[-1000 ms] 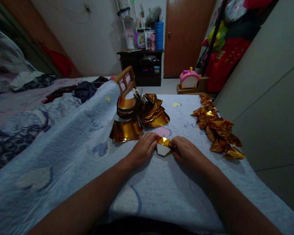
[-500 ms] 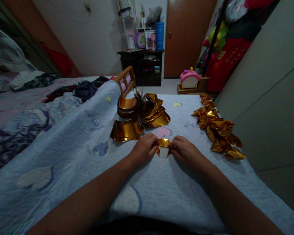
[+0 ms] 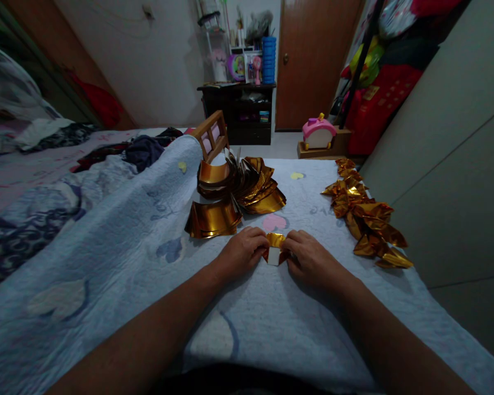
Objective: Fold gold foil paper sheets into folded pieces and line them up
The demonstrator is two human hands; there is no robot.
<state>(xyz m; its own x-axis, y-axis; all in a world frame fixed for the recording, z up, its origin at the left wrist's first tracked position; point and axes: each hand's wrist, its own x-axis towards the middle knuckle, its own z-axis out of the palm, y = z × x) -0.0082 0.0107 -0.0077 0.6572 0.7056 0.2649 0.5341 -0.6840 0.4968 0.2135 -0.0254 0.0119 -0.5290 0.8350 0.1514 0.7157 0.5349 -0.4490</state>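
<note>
I have both forearms reaching forward from the lower corners of my head view, angled inward so that the hands nearly meet close to the middle. The left hand lies low with its back up, fingers curled and thumb drawn in toward the index finger; the right hand mirrors it from the other side. Each grip is a narrow pinch, both on the sides of one small folded foil piece, which sits between them over the bedding. Its far band is shiny gold, a matte white panel lies on the side nearer me, and creased gold shows at either side. Beneath spreads a pale blue quilted blanket, softly puckered and printed with hearts. Just beyond the left hand I see fanned stacks of gold sheets, smooth, glossy and curved. Well apart on the right, along the blanket's edge, lies a row of pointed, wrinkled gold foil shapes, overlapping one another
</note>
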